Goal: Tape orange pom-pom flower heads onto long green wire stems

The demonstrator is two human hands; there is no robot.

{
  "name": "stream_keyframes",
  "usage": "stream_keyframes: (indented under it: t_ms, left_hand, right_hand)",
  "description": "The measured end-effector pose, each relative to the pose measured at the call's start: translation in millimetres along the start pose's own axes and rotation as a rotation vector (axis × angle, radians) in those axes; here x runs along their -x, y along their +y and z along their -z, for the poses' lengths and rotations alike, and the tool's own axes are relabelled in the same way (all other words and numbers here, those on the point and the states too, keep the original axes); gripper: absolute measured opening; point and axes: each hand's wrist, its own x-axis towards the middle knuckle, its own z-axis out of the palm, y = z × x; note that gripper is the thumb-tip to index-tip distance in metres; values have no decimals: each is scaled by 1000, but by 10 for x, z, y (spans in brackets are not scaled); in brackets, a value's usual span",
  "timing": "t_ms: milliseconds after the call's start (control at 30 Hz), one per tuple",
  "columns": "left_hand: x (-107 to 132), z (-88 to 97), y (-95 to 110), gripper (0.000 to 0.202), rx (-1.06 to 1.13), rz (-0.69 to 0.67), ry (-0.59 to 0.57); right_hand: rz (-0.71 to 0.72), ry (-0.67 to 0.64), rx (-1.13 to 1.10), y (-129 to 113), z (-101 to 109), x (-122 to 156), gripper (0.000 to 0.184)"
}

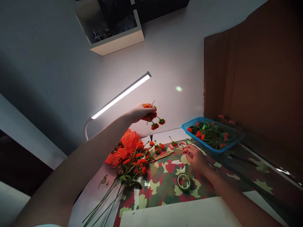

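My left hand (143,112) is raised in front of the wall, closed around a bunch of fuzzy orange artificial flowers (155,126) with thin stems. A couple of blooms hang below the fingers, and bare stem ends poke out above. My right hand (195,157) is low over the camouflage-patterned mat, fingers curled together; whatever they may pinch is too small to make out. Close to its fingertips are a white tape roll (182,144) and a single orange flower (173,143). Nearer to me lies a green tape roll (184,182).
Long-stemmed orange flowers (139,162) lie at the left beside a red plastic bag (129,143). Two thin wooden sticks (163,156) rest on the mat (163,186). A blue basket (213,149) of flowers stands at the right. A lit lamp bar (123,94) extends above my left arm.
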Motion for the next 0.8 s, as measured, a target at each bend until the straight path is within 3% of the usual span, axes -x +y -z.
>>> stream_keyframes:
  t_ms: [200, 300, 400, 500, 633, 700, 800]
  left_hand:
    - [-900, -700, -594, 14, -91, 58, -47]
    - [-1159, -969, -928, 20, -209, 135, -94]
    - [-1296, -1054, -1172, 34, -335, 190, -160]
    - [-1331, -954, -1315, 47, -433, 196, -177]
    - [-1156, -784, -1504, 49, -535, 114, -83]
    - [-979, -801, -1631, 48, -574, 59, -67]
    - [-721, -966, -1804, 38, -588, 1, -70]
  right_hand:
    - [-17, 15, -9, 33, 2, -24, 20]
    - [-18, 14, -9, 47, -3, -30, 21]
    - [-33, 23, -10, 72, -19, -31, 20]
    - [-40, 16, -7, 96, -43, -29, 22]
    - [-32, 11, -7, 96, -60, -28, 23]
    - [-33, 26, -9, 88, -58, -29, 23]
    - [-32, 36, -12, 74, -48, -31, 21]
